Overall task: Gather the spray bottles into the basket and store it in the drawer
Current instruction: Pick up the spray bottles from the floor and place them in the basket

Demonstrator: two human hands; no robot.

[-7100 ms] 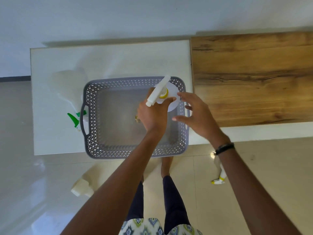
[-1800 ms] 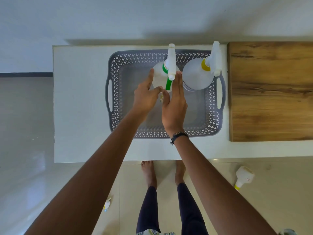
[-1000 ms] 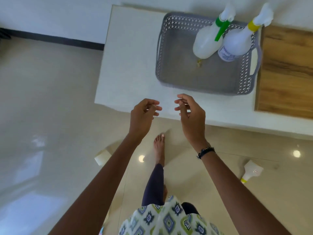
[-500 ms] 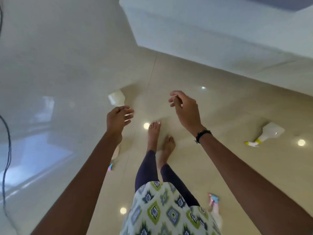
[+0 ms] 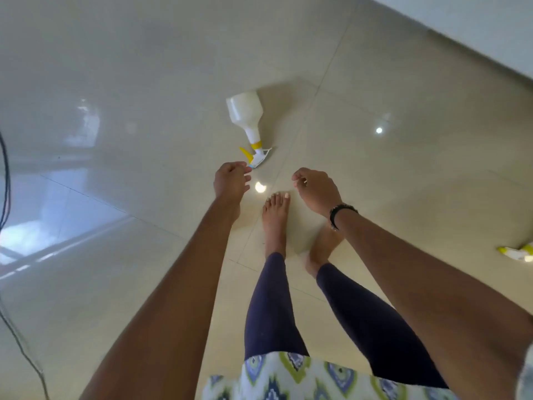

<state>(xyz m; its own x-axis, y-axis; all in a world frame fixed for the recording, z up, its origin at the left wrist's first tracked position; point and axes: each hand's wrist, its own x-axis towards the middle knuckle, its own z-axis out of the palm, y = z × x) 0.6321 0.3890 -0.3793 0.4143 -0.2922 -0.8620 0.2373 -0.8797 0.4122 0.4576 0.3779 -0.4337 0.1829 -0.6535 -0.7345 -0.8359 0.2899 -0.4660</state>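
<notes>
Both hands hang empty with fingers loosely curled — the left hand (image 5: 230,180) nearest the white spray bottle (image 5: 246,116) lying on the tiled floor (image 5: 115,255), its yellow trigger toward the fingertips. The right hand (image 5: 315,189) is idle. Fetching a floor bottle is the step; next, stoop and grip its neck. Half a second ago that bottle lay farther off — the basket is out of view.

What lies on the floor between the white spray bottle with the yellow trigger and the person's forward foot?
In the head view, only bare glossy tile: a bright light reflection sits between the spray bottle and the foot. The left hand hovers beside that stretch.
</notes>
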